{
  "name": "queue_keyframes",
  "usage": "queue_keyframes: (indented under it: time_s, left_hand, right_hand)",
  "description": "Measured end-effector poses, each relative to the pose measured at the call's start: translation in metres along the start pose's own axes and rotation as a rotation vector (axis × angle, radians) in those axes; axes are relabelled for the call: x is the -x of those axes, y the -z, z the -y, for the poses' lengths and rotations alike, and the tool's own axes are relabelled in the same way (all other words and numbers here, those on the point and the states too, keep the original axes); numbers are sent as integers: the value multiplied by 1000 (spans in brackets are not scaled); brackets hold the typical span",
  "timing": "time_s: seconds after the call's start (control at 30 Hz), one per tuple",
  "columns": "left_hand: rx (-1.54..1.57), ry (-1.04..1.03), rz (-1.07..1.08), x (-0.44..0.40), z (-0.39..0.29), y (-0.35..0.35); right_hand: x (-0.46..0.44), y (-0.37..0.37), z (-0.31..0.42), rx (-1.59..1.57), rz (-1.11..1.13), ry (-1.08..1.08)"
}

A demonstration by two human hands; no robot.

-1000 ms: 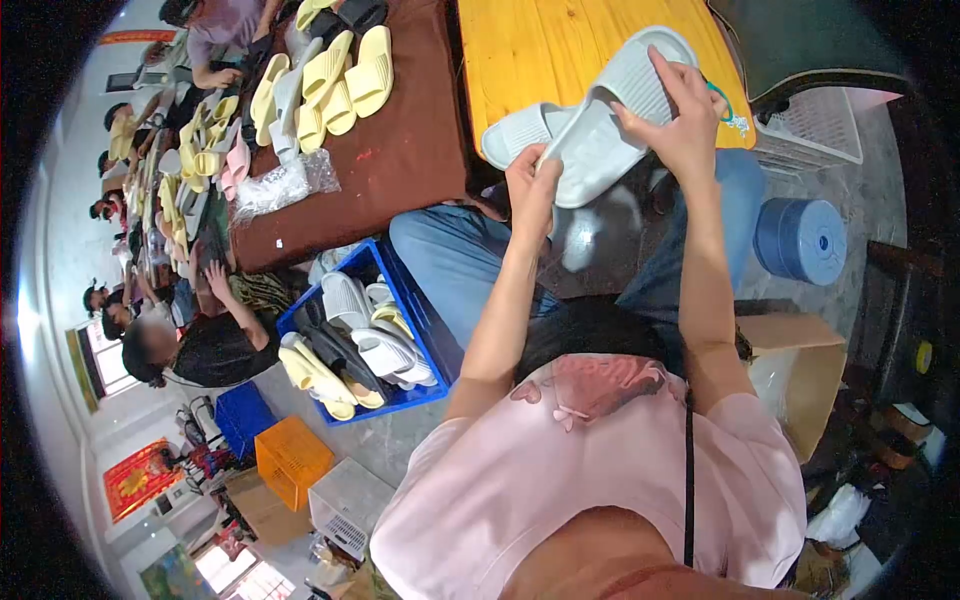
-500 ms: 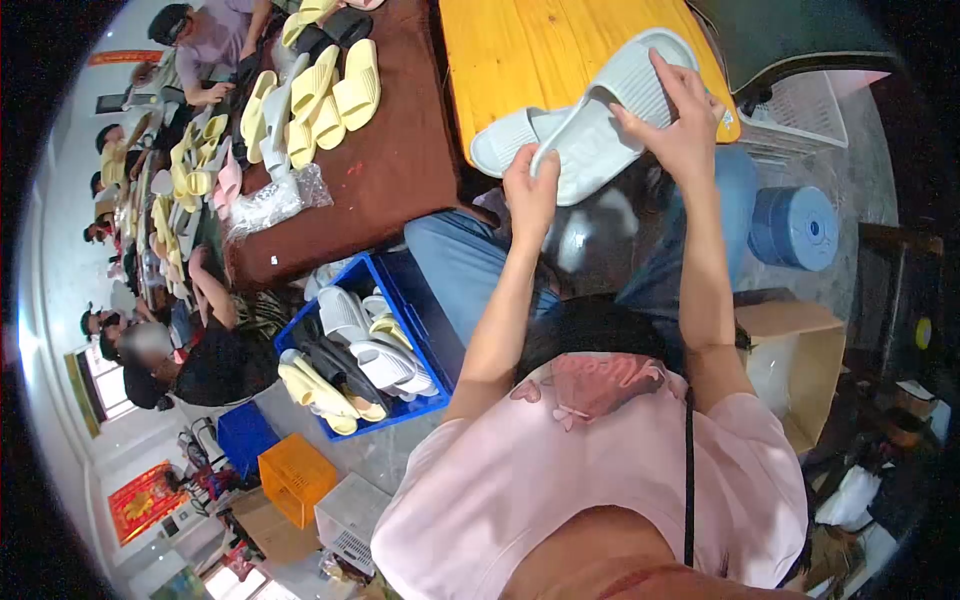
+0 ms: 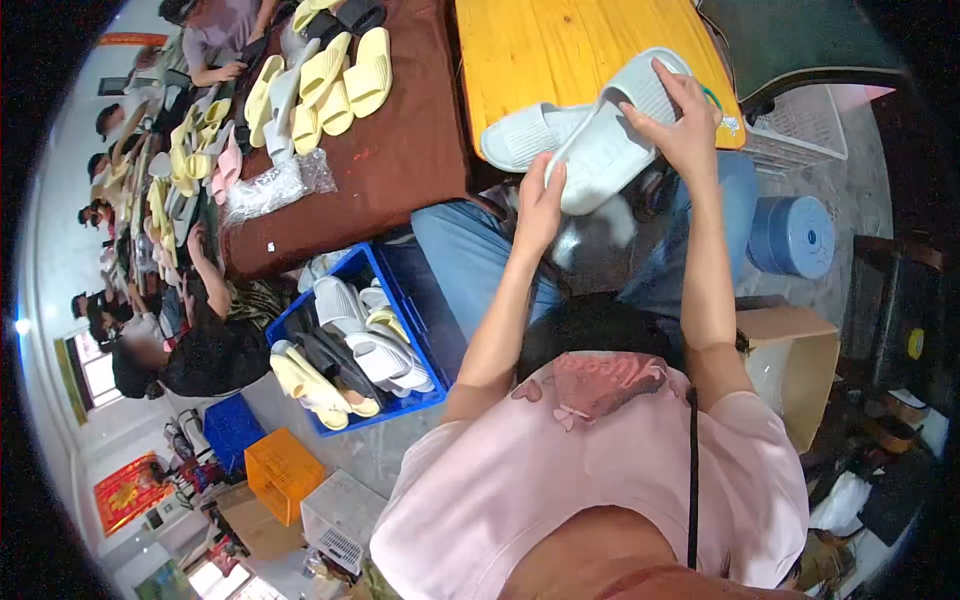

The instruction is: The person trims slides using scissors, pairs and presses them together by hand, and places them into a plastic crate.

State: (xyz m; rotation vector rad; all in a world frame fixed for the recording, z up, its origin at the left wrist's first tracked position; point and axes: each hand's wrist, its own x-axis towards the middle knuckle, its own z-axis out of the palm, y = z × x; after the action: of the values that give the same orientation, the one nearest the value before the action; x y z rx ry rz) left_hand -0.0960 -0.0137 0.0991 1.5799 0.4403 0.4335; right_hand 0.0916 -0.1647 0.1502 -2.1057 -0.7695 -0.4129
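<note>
A pale grey slide slipper (image 3: 605,170) is held up in front of me over the near edge of the yellow wooden table (image 3: 540,55). My left hand (image 3: 540,208) is closed on its lower left edge, thumb and fingers pinching the rim. My right hand (image 3: 686,128) grips the ribbed strap end, with the thumb and fingers bent around it. A second pale grey slipper (image 3: 515,138) lies on the table just left of the held one, partly hidden behind it.
A blue crate (image 3: 425,392) of grey, black and cream slippers sits left of my legs. More slippers (image 3: 368,72) and clear plastic wrap (image 3: 285,190) lie on the brown-covered table (image 3: 410,140). A blue round container (image 3: 795,238) and a cardboard box (image 3: 808,375) stand right. Other people work at far left.
The view has shifted slightly, so the tables appear a little further right and lower. Both hands keep hold of the same slipper, whose angle looks nearly unchanged.
</note>
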Motion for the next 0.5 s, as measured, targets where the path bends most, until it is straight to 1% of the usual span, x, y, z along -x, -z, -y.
queue_keyframes:
  time_s: [0.1,0.17,0.2,0.23,0.27,0.3,0.33,0.37,0.4,0.43,0.47,0.5]
  left_hand:
    - [75,25,-7,1,13,4]
    - [6,8,-104,-6,19,12]
    - [-145,-44,-169,-6,9,15]
    - [-117,-148,-255,-13,22,20]
    - [-303,-86,-343,-16,23,26]
    - [-326,-133,-401,-22,34,32]
    - [-318,-99,-396,-27,37,35]
    - [-310,-65,-392,-31,40,38]
    - [-333,-96,-361,-37,59,44]
    - [-331,-62,-329,-41,61,43]
    - [-329,-28,-297,-46,63,42]
    - [-456,-25,-287,-51,69,42]
  right_hand:
    - [1,-1,4,9,65,-22]
    - [2,-4,-5,-19,72,-31]
    - [3,-3,-9,-7,46,-45]
    - [4,-2,-13,4,20,-60]
    - [5,-4,-25,59,-16,-128]
    - [6,-5,-36,165,-85,-136]
    - [4,-2,-33,272,-153,-145]
    - [7,3,-29,485,-123,-223]
    - [7,3,-34,464,-142,-245]
    - [8,-2,-43,441,-162,-268]
    - [9,-12,-49,499,-174,-291]
    - [10,-19,-54,476,-152,-309]
